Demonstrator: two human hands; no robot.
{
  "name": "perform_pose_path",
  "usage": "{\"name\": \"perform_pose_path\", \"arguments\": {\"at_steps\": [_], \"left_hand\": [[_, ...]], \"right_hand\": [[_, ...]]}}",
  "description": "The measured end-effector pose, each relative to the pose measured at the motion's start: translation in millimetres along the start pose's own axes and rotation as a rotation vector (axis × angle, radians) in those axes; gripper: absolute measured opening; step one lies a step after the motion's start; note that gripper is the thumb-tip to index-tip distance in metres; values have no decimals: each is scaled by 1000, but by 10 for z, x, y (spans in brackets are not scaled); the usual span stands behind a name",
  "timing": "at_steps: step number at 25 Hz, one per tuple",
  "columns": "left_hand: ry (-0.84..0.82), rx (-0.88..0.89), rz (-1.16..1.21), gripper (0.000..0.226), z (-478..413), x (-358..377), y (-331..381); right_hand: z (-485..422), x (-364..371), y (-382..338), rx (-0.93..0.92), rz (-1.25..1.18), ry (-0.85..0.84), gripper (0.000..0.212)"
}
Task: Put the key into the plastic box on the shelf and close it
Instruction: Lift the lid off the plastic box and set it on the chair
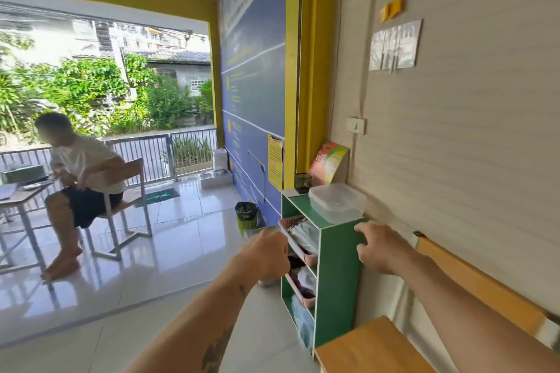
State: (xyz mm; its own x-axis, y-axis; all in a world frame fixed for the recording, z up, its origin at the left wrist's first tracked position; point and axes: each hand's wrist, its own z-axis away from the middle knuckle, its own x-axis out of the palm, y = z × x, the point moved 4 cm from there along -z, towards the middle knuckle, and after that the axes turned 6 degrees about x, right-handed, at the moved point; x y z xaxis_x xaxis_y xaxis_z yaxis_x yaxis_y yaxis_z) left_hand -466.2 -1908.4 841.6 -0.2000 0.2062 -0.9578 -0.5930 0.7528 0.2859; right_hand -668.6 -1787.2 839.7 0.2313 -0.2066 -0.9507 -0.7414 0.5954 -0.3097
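A clear plastic box with its lid on stands on top of a green shelf unit against the wall. My left hand is a closed fist in front of the shelf's open side, below and left of the box. No key shows; the inside of the fist is hidden. My right hand hovers at the near top corner of the shelf, just below and right of the box, fingers bent and apart, holding nothing.
Pink baskets with cloth fill the shelf's compartments. A wooden tabletop is at the front right. A small bin stands by the blue wall. A person sits on a chair at the left.
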Motion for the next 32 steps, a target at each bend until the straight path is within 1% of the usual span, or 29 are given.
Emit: {"name": "perform_pose_path", "arguments": {"at_steps": [3,7,12,14,19,24,28,32], "left_hand": [[-4,28,-55,24,-613,-140,-450],[-33,57,-76,22,-1401,-187,-836],[-25,122,-69,18,-2550,-111,-1074],[-30,128,-50,21,-2994,-40,-1138],[-39,113,77,30,-3972,197,-1244],[-110,117,221,34,-4791,496,-1310],[-147,146,328,38,-5429,740,-1403],[-211,205,377,41,-6072,1057,-1588]], "right_hand": [[-629,144,-289,32,-14,-17,60],[-1421,286,-501,48,-23,-20,60],[-2569,477,-442,67,-6,-15,60],[-3008,509,-404,64,-3,-21,60],[-3887,581,-299,80,23,-61,63],[-4478,777,-197,112,45,-81,63],[-4908,1046,-139,166,64,-95,63],[-5396,1335,-175,258,61,-114,59]]}}
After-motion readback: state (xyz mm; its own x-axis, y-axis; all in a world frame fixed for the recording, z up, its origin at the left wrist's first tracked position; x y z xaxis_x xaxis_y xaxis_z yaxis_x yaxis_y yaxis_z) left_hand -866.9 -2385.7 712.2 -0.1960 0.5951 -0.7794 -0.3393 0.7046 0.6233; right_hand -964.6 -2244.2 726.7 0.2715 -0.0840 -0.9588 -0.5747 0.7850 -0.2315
